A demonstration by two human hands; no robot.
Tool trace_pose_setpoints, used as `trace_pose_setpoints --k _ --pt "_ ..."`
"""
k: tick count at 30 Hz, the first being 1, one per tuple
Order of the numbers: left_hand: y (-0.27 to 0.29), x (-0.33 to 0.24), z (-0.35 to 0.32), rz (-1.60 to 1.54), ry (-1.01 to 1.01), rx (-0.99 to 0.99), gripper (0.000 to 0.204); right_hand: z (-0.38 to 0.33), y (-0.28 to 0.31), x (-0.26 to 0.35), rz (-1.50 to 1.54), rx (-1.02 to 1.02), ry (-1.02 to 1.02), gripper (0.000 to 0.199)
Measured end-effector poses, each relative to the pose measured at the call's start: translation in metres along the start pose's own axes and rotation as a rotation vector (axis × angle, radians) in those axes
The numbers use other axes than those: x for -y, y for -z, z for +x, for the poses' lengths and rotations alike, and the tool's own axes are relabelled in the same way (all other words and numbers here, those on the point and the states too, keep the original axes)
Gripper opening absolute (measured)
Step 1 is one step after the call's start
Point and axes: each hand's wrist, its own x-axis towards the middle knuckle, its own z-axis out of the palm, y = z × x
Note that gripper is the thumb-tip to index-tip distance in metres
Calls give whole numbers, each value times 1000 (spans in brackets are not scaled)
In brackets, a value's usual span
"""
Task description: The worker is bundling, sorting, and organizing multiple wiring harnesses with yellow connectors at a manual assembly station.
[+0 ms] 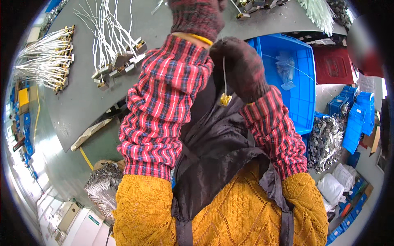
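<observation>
My right hand (243,67), in a dark red and black knit glove, is closed with its fingers curled down. A thin white wire (224,78) hangs from it, with a small gold-coloured metal piece (225,99) at the lower end, in front of my black apron. At the top edge my left hand (197,18), gloved alike, reaches over the grey table (82,110); its fingers are mostly cut off or hidden. Left of that arm lies a loose group of small metal parts (121,61) with long white wires.
A dense bundle of wired parts (49,57) lies at the table's far left. Beside my right forearm stands a blue plastic bin (305,98) containing a clear plastic bag (285,67). A dark red bin (334,63) is behind it. More metal parts (326,141) are heaped at right.
</observation>
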Motion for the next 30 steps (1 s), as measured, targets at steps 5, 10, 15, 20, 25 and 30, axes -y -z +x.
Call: trace_pose_setpoints --k 5,10,15,20,25,30 --pt "73 82 74 -1064 204 332 20 -29 0 5 237 13 -262 46" --pt "59 55 70 -250 503 -120 29 17 2 -18 206 34 -442 51" --pt "100 61 51 -126 561 -248 21 72 30 -26 -740 79 -233 43" --pt "87 47 18 -432 596 -171 27 64 44 -102 -1055 34 -211 40" --pt "76 25 -41 -739 798 23 28 52 39 -57 -733 38 -389 26" --pt "11 64 -99 -576 896 31 17 -14 9 -66 -50 -75 -102 28"
